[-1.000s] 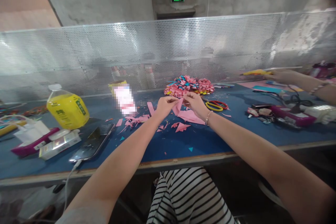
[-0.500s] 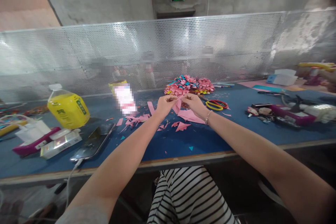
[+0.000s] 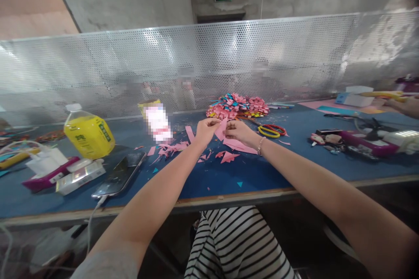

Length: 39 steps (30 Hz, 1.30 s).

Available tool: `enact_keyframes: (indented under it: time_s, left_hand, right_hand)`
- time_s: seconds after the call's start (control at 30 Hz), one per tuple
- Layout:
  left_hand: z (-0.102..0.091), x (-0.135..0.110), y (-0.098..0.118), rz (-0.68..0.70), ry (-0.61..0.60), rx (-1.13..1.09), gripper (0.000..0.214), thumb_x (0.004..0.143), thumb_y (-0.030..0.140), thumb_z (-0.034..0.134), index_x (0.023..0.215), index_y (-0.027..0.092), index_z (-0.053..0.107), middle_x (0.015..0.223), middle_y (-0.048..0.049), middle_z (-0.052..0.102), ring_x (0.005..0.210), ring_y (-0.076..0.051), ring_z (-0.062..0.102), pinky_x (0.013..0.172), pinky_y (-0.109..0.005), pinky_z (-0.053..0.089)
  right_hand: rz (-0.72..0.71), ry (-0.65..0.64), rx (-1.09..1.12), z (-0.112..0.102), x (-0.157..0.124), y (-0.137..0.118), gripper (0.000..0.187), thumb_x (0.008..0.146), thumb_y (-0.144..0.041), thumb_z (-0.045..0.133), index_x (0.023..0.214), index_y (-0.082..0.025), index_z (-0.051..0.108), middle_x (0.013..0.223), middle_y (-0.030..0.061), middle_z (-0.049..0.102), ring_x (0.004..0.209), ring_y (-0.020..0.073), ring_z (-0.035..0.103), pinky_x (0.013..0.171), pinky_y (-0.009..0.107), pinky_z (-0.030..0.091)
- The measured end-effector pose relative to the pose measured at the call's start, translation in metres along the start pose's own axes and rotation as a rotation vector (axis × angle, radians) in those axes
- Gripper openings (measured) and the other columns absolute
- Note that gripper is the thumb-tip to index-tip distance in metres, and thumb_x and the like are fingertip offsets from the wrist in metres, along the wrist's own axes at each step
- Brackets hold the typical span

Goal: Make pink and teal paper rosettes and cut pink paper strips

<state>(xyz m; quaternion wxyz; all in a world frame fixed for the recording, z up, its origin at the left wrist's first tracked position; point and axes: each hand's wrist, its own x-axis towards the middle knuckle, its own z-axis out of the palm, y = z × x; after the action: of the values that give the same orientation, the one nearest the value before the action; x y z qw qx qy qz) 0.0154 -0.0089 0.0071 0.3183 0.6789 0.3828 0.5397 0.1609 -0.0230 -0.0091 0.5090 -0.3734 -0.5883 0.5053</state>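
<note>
A small piece of pink paper [image 3: 222, 128] stands between my hands above the blue table. My left hand [image 3: 207, 130] pinches its left side. The fingers of my right hand [image 3: 242, 132] are curled closed at its right edge; the exact fingertip contact is hard to make out. Below my right hand lies a larger pink sheet [image 3: 241, 146], and a folded pink piece [image 3: 227, 156] rests nearer me. Just beyond the hands sits a cluster of folded pink, blue and yellow paper [image 3: 234, 103]. Red-and-yellow-handled scissors [image 3: 271, 130] lie to the right.
Pink scraps [image 3: 173, 150] lie left of my hands. Farther left are a phone [image 3: 119, 176] on a cable, a yellow drink bottle [image 3: 88, 135], a purple power strip [image 3: 49, 176] and a propped lit screen [image 3: 158, 123]. A perforated metal partition [image 3: 196, 52] stands behind. Another person's hand [image 3: 407, 107] shows far right.
My right hand has shifted slightly right, from fingertips meeting my left hand's to the paper's right edge. More of the pink paper shows upright between them. The view has shifted a little.
</note>
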Motion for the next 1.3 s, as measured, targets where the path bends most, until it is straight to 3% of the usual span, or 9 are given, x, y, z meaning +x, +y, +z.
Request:
enact_keyframes:
  time_s: [0.27,0.4,0.57,0.73,0.83,1.03,1.3]
  left_hand:
    - [0.000,0.001,0.000,-0.040,-0.052,0.026,0.008,0.068,0.011,0.058,0.075,0.013,0.062,0.077,-0.0043,0.065,0.072,-0.013,0.059,0.074,-0.028,0.046]
    - [0.000,0.000,-0.003,-0.037,-0.090,0.033,0.010,0.068,0.014,0.059,0.077,0.014,0.059,0.075,-0.0033,0.063,0.070,-0.012,0.058,0.068,-0.026,0.045]
    - [0.004,-0.001,-0.008,-0.028,-0.074,0.125,0.004,0.070,0.019,0.056,0.073,0.015,0.055,0.069,-0.0006,0.058,0.065,-0.012,0.054,0.065,-0.025,0.043]
    - [0.010,-0.005,-0.011,-0.045,-0.013,0.178,0.009,0.078,0.022,0.043,0.070,0.019,0.045,0.060,0.0032,0.048,0.055,-0.011,0.048,0.056,-0.023,0.038]
    - [0.011,-0.010,-0.014,-0.054,0.030,0.191,0.008,0.080,0.024,0.041,0.073,0.020,0.042,0.061,0.0039,0.044,0.051,-0.010,0.043,0.051,-0.022,0.034]
    - [0.013,-0.018,-0.016,-0.170,-0.054,0.040,0.015,0.083,0.037,0.041,0.080,0.023,0.037,0.051,0.0084,0.033,0.038,-0.008,0.034,0.042,-0.021,0.028]
    - [0.019,-0.022,-0.015,-0.139,-0.081,-0.023,0.016,0.083,0.038,0.043,0.081,0.023,0.038,0.051,0.0083,0.036,0.038,-0.008,0.038,0.043,-0.022,0.034]
  right_hand:
    - [-0.137,0.017,-0.144,0.002,0.003,0.006,0.026,0.050,-0.013,0.064,0.069,-0.016,0.046,0.063,-0.0057,0.050,0.059,0.0073,0.048,0.058,0.023,0.040]
    - [-0.126,0.029,-0.181,0.001,0.005,0.009,0.024,0.051,-0.015,0.063,0.067,-0.016,0.045,0.060,-0.0067,0.048,0.057,0.0074,0.046,0.055,0.022,0.037]
    - [-0.075,-0.040,-0.113,0.002,0.001,0.007,0.020,0.054,-0.016,0.061,0.071,-0.015,0.051,0.068,-0.0031,0.055,0.063,0.0092,0.051,0.061,0.024,0.041]
    - [-0.055,0.049,-0.062,0.002,0.005,0.004,0.011,0.059,-0.015,0.056,0.068,-0.017,0.051,0.064,-0.0038,0.054,0.058,0.0077,0.051,0.057,0.022,0.043]
    - [-0.073,0.027,-0.188,-0.001,0.008,0.004,0.004,0.066,-0.017,0.054,0.065,-0.018,0.049,0.057,-0.0048,0.052,0.051,0.0068,0.050,0.053,0.020,0.043]
    - [-0.087,-0.042,-0.408,-0.001,-0.001,0.004,0.017,0.077,-0.022,0.046,0.061,-0.020,0.042,0.045,-0.0054,0.048,0.041,0.0076,0.049,0.044,0.019,0.038]
    - [-0.112,0.010,-0.240,-0.004,-0.010,0.010,0.020,0.073,-0.038,0.054,0.068,-0.020,0.047,0.046,-0.0073,0.044,0.039,0.0071,0.043,0.041,0.021,0.035]
